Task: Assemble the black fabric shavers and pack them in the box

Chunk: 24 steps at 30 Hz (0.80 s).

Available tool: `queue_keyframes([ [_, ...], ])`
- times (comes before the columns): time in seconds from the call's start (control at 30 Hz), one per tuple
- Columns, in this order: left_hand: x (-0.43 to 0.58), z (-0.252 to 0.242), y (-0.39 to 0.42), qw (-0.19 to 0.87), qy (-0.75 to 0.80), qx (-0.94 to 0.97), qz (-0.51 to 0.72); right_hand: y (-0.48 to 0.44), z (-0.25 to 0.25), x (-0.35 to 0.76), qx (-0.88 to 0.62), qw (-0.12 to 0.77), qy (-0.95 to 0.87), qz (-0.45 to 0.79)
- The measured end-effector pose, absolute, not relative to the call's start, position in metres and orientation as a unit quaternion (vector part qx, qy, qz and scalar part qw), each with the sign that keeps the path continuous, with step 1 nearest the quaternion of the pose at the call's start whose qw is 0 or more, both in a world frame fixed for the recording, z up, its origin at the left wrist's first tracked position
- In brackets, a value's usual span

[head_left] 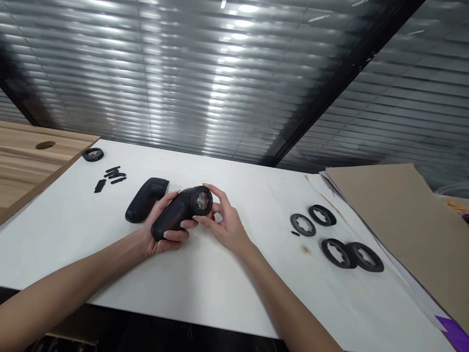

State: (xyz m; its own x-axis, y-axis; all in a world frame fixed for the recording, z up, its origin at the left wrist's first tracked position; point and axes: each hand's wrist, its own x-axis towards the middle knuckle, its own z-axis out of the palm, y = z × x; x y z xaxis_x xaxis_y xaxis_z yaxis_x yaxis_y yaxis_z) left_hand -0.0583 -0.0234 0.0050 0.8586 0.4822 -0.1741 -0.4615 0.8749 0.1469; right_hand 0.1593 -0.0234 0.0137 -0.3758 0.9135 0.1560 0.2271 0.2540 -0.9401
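Note:
A black fabric shaver (172,220) with a round, perforated metal head lies in my left hand (161,234), its fingers wrapped around the handle. The shaver is tilted, head up and to the right, above the white table. My right hand (227,222) grips the black rim around the metal head between thumb and fingers; part of those fingertips is behind the head. Just left of my hands, a second black shaver (144,200) rests on the table, partly covered by my left hand.
Several black rings (337,253) with notched openings lie at the right, near a small black strip (295,233). Another ring (93,154) and several small black pieces (115,173) lie at the far left. A wooden board (44,161) borders the left, brown cardboard (403,210) the right. Metal blinds (183,73) stand behind.

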Motion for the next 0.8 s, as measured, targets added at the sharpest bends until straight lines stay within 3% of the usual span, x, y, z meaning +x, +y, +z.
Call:
queue_keyframes([
  [0.8, -0.0559, 0.01, -0.0253, 0.958, 0.135, 0.035, 0.25, -0.0253, 0.0096, 0.1556, -0.419, 0.401, -0.683, 0.445],
])
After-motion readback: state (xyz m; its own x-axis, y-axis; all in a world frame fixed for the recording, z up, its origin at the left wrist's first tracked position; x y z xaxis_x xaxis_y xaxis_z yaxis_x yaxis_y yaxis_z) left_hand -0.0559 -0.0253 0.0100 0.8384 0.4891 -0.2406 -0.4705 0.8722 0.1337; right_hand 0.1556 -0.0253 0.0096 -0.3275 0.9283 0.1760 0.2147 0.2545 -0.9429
